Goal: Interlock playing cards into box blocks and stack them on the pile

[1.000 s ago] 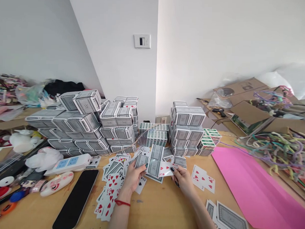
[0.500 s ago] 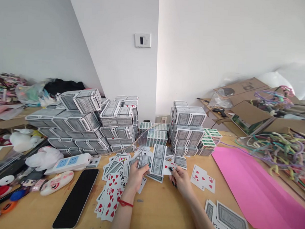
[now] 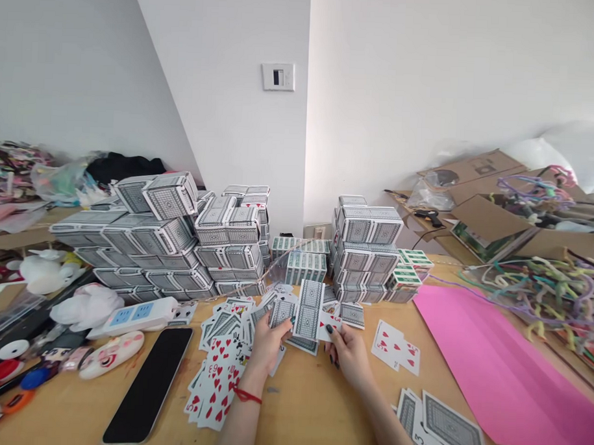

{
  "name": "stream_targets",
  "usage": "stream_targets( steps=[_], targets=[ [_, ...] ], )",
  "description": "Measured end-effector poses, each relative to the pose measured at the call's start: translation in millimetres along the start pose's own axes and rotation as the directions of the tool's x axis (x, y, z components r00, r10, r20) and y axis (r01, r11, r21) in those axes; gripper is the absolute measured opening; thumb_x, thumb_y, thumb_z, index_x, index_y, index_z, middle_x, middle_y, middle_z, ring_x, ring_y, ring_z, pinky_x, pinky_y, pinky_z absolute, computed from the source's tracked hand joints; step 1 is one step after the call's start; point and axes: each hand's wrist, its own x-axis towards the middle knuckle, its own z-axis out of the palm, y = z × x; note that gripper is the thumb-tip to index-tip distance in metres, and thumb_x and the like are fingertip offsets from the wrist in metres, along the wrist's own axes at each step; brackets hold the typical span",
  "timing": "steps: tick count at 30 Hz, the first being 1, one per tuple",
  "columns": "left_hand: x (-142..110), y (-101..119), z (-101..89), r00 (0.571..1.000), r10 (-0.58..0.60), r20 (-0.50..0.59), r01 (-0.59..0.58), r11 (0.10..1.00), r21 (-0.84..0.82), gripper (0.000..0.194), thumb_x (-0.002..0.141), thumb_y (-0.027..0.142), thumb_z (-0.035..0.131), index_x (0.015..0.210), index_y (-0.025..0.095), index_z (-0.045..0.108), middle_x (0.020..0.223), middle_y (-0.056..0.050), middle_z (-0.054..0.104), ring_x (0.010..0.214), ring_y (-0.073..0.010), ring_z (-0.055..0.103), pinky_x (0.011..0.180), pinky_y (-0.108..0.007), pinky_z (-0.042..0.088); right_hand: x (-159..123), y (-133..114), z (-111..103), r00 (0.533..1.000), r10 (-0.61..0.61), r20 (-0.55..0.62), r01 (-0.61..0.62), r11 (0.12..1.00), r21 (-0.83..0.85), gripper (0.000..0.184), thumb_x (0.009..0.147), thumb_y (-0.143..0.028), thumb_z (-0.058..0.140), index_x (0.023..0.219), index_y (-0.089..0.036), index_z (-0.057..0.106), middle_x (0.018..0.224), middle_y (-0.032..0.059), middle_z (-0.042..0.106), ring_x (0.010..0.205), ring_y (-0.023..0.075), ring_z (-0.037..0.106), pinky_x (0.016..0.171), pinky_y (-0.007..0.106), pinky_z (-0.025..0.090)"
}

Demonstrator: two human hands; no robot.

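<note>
My left hand (image 3: pixel 266 345) is closed, thumb over fingers, on the left edge of an upright pair of grey-backed playing cards (image 3: pixel 308 310). From the right, my right hand (image 3: pixel 349 355) pinches a playing card with a red three (image 3: pixel 329 332). This card's left part goes out of sight behind the grey-backed pair; how they join is hidden. Below and behind my hands lie loose playing cards (image 3: pixel 302 345), and a face-up pile of cards (image 3: pixel 217 375) spreads beside my left wrist.
Stacked blocks of folded cards (image 3: pixel 155 237) rise at the back left, with another stack (image 3: pixel 367 251) at the back right. A black phone (image 3: pixel 148 386) and a power strip (image 3: pixel 138 317) lie left. Pink paper (image 3: pixel 496 372) and loose cards (image 3: pixel 453 426) are at right.
My right hand has shifted slightly left, and the red three has slid further behind the grey-backed pair. The left hand and its cards have moved a little right.
</note>
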Motion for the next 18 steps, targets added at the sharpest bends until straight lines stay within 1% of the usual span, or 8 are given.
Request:
stream_targets(
  steps=[3,5,7,8,10,12,14,18],
  targets=[
    [0.4,1.1,1.0,1.0,-0.009,0.022,0.011,0.997,-0.076,0.033,0.051,0.015,0.073,0.081,0.014,0.06,0.073,-0.003,0.066,0.061,-0.0135,0.061,0.056,-0.023,0.05,-3.4,-3.8,3.6,0.996,-0.053,-0.069,0.056,0.998,0.031,0.042,0.075,-0.057,0.045,0.056,-0.019,0.044,0.044,-0.0038,0.043,0.036,0.0078,0.036,0.038,0.021,0.03],
    [0.9,3.0,0.7,0.998,0.001,0.056,0.007,0.991,-0.132,0.031,0.053,0.012,0.072,0.082,0.014,0.061,0.075,-0.003,0.067,0.061,-0.0129,0.062,0.055,-0.022,0.05,-5.1,-4.7,1.4,0.983,-0.08,-0.165,0.085,0.996,0.023,0.041,0.075,-0.055,0.046,0.056,-0.019,0.043,0.045,-0.0043,0.041,0.038,0.0078,0.035,0.038,0.021,0.029],
    [2.4,5.7,-1.2,0.999,0.021,0.045,-0.011,0.976,-0.218,0.026,0.056,0.008,0.07,0.079,0.014,0.062,0.075,-0.003,0.068,0.061,-0.0123,0.062,0.054,-0.02,0.049,-5.1,-3.6,-4.9,0.942,-0.087,-0.325,0.098,0.995,0.019,0.041,0.075,-0.054,0.048,0.054,-0.019,0.042,0.045,-0.0048,0.04,0.039,0.0075,0.034,0.039,0.02,0.028],
    [3.4,7.4,-2.6,0.999,0.027,0.022,-0.02,0.961,-0.274,0.023,0.057,0.006,0.068,0.078,0.014,0.062,0.074,-0.003,0.068,0.061,-0.0118,0.062,0.053,-0.019,0.049,-4.5,-2.5,-8.9,0.908,-0.079,-0.412,0.099,0.995,0.028,0.042,0.075,-0.054,0.049,0.054,-0.019,0.041,0.045,-0.0051,0.039,0.039,0.0074,0.034,0.039,0.019,0.028],
    [5.4,10.8,-5.8,1.0,0.006,-0.025,-0.015,0.912,-0.409,0.02,0.06,0.001,0.062,0.075,0.014,0.062,0.068,-0.002,0.068,0.058,-0.0105,0.062,0.052,-0.017,0.049,-2.3,-0.5,-16.2,0.853,-0.055,-0.519,0.101,0.993,0.062,0.042,0.072,-0.054,0.051,0.053,-0.019,0.039,0.045,-0.0056,0.038,0.04,0.0071,0.033,0.038,0.019,0.027],
    [6.0,13.5,-8.8,0.999,-0.048,0.001,0.041,0.845,-0.533,0.023,0.064,-0.002,0.056,0.077,0.015,0.064,0.065,-0.001,0.068,0.059,-0.0105,0.063,0.054,-0.017,0.05,-0.2,0.4,-19.9,0.844,-0.041,-0.534,0.097,0.992,0.079,0.043,0.072,-0.054,0.052,0.052,-0.019,0.039,0.045,-0.0054,0.038,0.04,0.007,0.033,0.038,0.019,0.026],
    [4.5,14.3,-11.4,0.993,-0.075,0.093,0.116,0.786,-0.607,0.03,0.068,-0.003,0.051,0.084,0.018,0.064,0.07,-0.002,0.069,0.066,-0.0115,0.065,0.059,-0.018,0.052,0.7,-0.2,-18.8,0.863,-0.033,-0.504,0.08,0.994,0.073,0.043,0.072,-0.054,0.051,0.051,-0.018,0.04,0.045,-0.005,0.039,0.04,0.0069,0.033,0.038,0.019,0.026],
    [-1.9,11.2,-17.4,0.953,-0.036,0.3,0.22,0.765,-0.606,0.034,0.073,0.002,0.05,0.097,0.023,0.062,0.079,-0.002,0.07,0.073,-0.0112,0.065,0.063,-0.016,0.051,-0.3,-2.3,-10.2,0.902,-0.023,-0.43,0.055,0.997,0.062,0.043,0.072,-0.055,0.051,0.052,-0.018,0.042,0.044,-0.0044,0.041,0.039,0.0076,0.035,0.038,0.019,0.029]
  ],
)
